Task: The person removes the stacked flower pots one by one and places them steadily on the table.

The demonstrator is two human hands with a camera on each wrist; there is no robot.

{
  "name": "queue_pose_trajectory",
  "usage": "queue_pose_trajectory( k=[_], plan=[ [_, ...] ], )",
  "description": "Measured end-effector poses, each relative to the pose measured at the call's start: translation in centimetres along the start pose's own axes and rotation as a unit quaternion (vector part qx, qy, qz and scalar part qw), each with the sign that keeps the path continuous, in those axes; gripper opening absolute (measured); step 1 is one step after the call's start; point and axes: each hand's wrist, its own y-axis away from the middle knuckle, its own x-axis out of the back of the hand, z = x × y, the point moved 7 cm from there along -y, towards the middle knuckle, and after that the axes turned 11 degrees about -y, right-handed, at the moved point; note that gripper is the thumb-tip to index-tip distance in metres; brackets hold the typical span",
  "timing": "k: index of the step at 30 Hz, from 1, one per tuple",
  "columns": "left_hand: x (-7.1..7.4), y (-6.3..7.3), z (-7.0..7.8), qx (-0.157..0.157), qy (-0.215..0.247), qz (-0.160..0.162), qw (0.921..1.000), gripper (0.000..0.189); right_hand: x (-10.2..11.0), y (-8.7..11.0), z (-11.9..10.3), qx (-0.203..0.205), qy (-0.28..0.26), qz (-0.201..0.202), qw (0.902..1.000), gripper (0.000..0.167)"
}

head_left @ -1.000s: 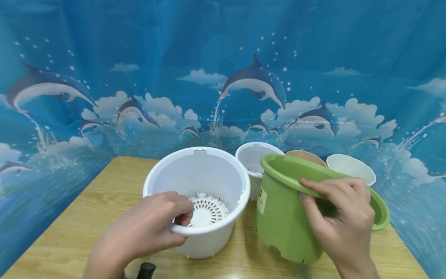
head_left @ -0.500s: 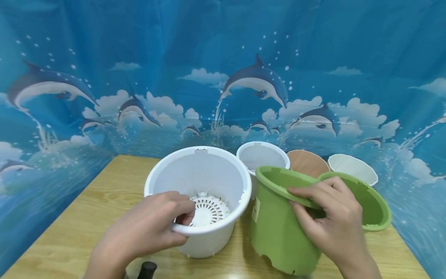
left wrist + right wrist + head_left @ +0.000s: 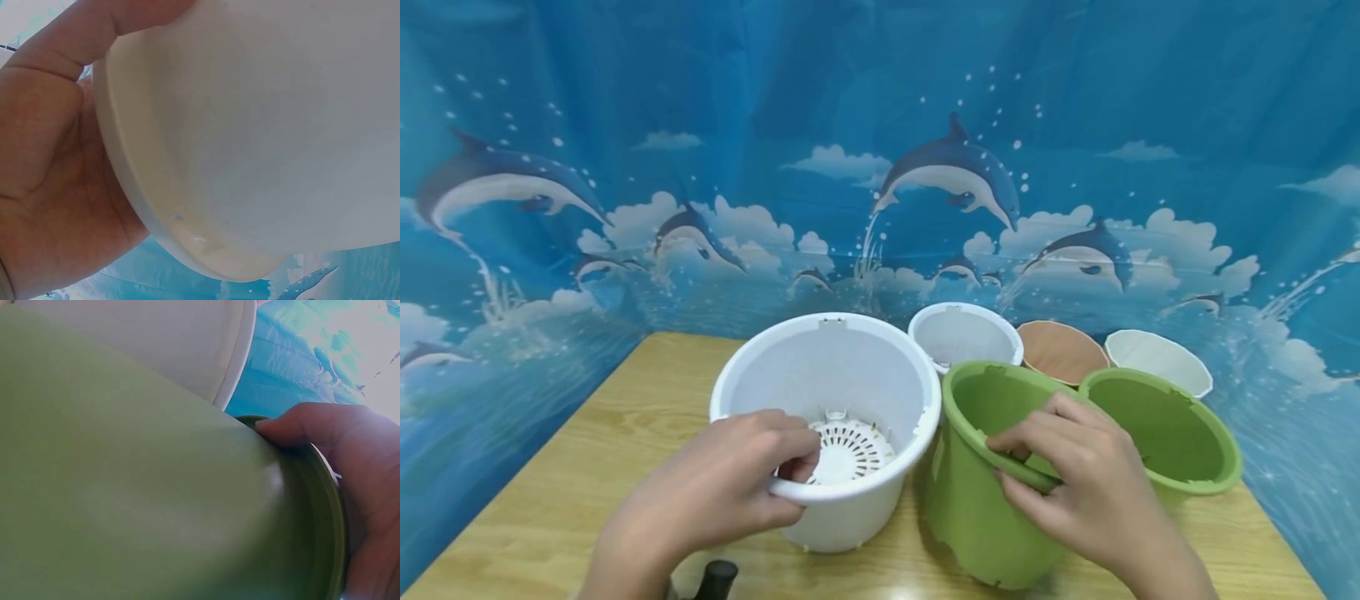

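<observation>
My left hand (image 3: 730,483) grips the near rim of a large white plastic flowerpot (image 3: 910,442) with a slotted bottom. Its thumb lies against the outside below the rim, as the left wrist view of the white flowerpot (image 3: 262,137) shows. On the right, my right hand (image 3: 1067,467) pinches the near rim of a green flowerpot (image 3: 970,508), fingers inside and thumb outside. In the right wrist view the thumb presses under the rim of the green flowerpot (image 3: 137,475). Right behind that hand is a second green flowerpot (image 3: 1187,425), partly hidden.
Along the back right stand a smaller white pot (image 3: 966,333), a brown pot (image 3: 1063,352) and a white faceted pot (image 3: 1157,362). A black knob-like object (image 3: 718,575) shows at the front edge. Behind the wooden table (image 3: 587,467) hangs a blue dolphin curtain (image 3: 850,100).
My right hand has moved left and down with the green flowerpot, which now stands more upright beside the white one. The second green flowerpot has come into fuller view. My left hand stays put.
</observation>
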Motion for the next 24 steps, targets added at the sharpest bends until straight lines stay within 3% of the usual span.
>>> queue_pose_trajectory(
  k=[5, 9, 12, 17, 24],
  plan=[
    [0.1, 0.0, 0.0, 0.002, 0.0, 0.0, 1.0, 0.033, -1.7, 0.5, 0.2, -0.031, -0.007, -0.109, 0.9935, 0.038],
    [0.1, -0.1, 0.1, -0.004, -0.003, 0.005, 1.0, 0.034, -3.4, 1.1, 0.3, -0.058, -0.037, -0.201, 0.9771, 0.044],
    [0.2, 0.0, 0.2, -0.009, -0.009, 0.01, 0.9999, 0.034, -3.9, 1.5, 0.5, -0.088, -0.056, -0.242, 0.9646, 0.046],
    [0.5, -0.1, 0.4, -0.021, -0.029, 0.033, 0.9988, 0.035, -4.0, 1.9, 0.8, -0.11, -0.066, -0.256, 0.9582, 0.043],
    [0.8, -0.4, 0.2, -0.021, -0.093, 0.091, 0.9913, 0.034, -3.8, 1.6, 0.6, -0.092, -0.052, -0.222, 0.9691, 0.03]
  ],
)
